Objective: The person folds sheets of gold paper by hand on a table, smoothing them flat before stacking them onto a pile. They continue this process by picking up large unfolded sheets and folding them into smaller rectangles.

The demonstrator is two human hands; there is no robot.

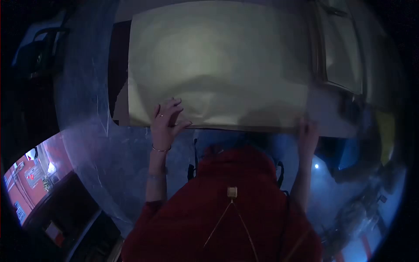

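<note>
A large pale-yellow sheet (209, 61), paper-like with soft creases, lies spread out in front of me. My left hand (168, 120) rests on its near edge towards the left, with fingers bent but apart and the thumb out to the side. A ring and a bracelet show on that hand and wrist. At the sheet's near right corner is my right hand (308, 129), dim and slightly blurred. Its fingers look curled together at the sheet's edge.
Beneath the sheet a dark panel (118, 70) shows at the left. Another folded pale sheet (342, 48) lies at the far right. A yellow item (386, 135) hangs at the right side. Dark furniture (63, 209) stands at lower left. The room is dim.
</note>
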